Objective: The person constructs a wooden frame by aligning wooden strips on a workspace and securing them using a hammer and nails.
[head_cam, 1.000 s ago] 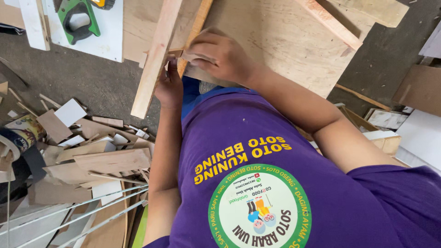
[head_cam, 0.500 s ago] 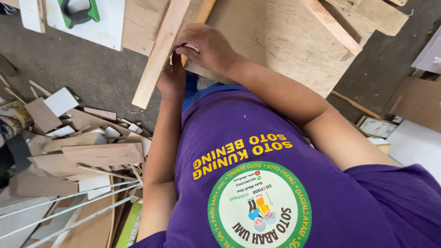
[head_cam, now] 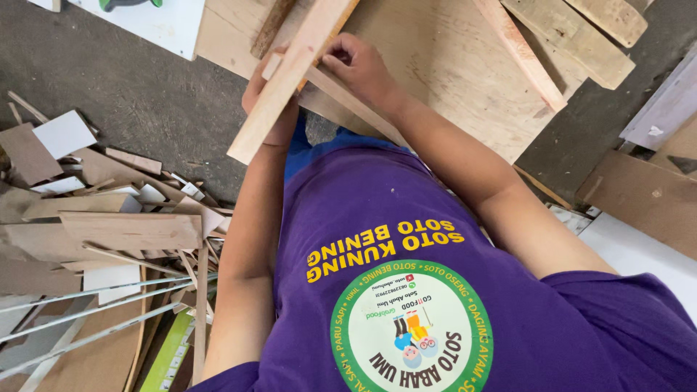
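Head view shows the left hand (head_cam: 270, 94) gripping a long pale wooden batten (head_cam: 294, 76) from beneath, while the right hand (head_cam: 361, 67) closes on a thinner pale wooden strip (head_cam: 348, 98) crossing under it. Both pieces lie over the bare plywood board (head_cam: 443, 80) beyond the hands; nothing visibly joins them yet.
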